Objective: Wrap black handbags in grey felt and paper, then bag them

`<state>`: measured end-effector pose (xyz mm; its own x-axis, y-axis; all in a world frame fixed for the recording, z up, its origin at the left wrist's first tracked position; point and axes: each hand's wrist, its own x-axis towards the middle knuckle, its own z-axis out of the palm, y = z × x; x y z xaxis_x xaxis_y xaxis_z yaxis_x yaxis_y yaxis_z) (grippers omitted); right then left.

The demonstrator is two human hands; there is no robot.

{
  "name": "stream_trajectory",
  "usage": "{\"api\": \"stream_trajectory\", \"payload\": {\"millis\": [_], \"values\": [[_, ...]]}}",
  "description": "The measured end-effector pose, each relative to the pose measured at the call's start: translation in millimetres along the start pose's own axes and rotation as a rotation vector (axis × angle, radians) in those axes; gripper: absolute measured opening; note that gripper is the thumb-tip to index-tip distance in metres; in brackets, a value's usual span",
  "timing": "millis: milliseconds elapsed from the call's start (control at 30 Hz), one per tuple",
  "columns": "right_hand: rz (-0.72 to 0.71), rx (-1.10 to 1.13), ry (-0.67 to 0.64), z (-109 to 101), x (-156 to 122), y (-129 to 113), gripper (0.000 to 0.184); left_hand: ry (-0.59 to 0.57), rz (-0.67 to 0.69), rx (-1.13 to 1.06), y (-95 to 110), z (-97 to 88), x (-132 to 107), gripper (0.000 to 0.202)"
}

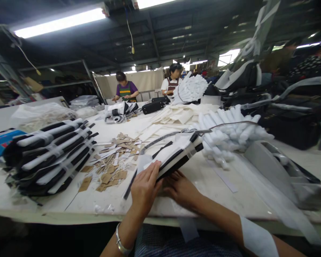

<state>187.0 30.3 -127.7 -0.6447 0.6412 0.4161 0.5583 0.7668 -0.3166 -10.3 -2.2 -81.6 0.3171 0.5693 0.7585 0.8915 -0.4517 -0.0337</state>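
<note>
A folded black bag with white wrapping sheet on its upper side lies tilted in front of me, a grey-black strap arching behind it. My left hand is closed on its near left end, fingers over the white sheet and thumb along the edge. From below and right, my right hand grips the lower edge with bent fingers, their tips partly hidden by the bag. A translucent strip of tape hangs over the table edge below my right hand.
Wrapped black bags are stacked at left beside a blue box. Brown cardboard tags lie scattered near them. White foam rolls and a grey tape dispenser are at right. Two people work across the table.
</note>
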Motion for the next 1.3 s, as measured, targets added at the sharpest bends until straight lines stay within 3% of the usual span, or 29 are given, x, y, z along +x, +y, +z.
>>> {"api": "stream_trajectory", "payload": {"millis": [100,200,267,333,400,433,533,633,800,900,1033,1300], "values": [[-0.208,0.034,0.159,-8.0,-7.3,-10.9,0.029,0.045,0.076,-0.012,20.3,-7.6,-2.2,0.043],[-0.455,0.146,0.157,-30.2,-27.7,-28.0,0.031,0.062,0.143,-0.02,39.4,-5.9,-17.0,0.037],[-0.492,0.225,0.153,-52.4,-31.1,-33.9,0.028,0.067,0.164,-0.026,49.9,-1.0,-29.4,0.035],[-0.308,0.246,0.17,-73.9,-17.3,-29.2,0.028,0.068,0.174,-0.025,57.8,3.7,-38.9,0.036],[0.043,0.192,0.134,-87.0,12.1,-12.8,0.034,0.068,0.177,-0.013,62.3,6.6,-43.3,0.036],[0.238,0.145,0.045,-88.9,30.3,-1.4,0.036,0.072,0.176,-0.004,63.4,7.3,-43.6,0.036],[0.364,0.11,-0.127,-76.0,85.4,33.5,0.024,0.118,0.187,0.019,64.7,6.2,-40.5,0.035],[0.472,0.079,-0.309,-47.1,126.0,54.2,0.022,0.141,0.211,0.034,67.7,2.3,-39.2,0.035],[0.654,0.15,-0.448,-7.3,153.8,56.9,0.029,0.155,0.236,0.049,76.7,-2.5,-44.2,0.038],[0.738,0.275,-0.447,-1.5,153.8,54.8,0.028,0.184,0.225,0.047,79.1,-2.4,-45.1,0.037],[0.765,0.478,-0.338,-13.4,142.4,53.3,0.026,0.193,0.191,0.034,79.3,-1.3,-44.5,0.036],[0.513,0.707,-0.096,-58.9,120.0,21.0,0.017,0.122,0.179,0.017,78.6,-4.1,-43.3,0.04]]}}
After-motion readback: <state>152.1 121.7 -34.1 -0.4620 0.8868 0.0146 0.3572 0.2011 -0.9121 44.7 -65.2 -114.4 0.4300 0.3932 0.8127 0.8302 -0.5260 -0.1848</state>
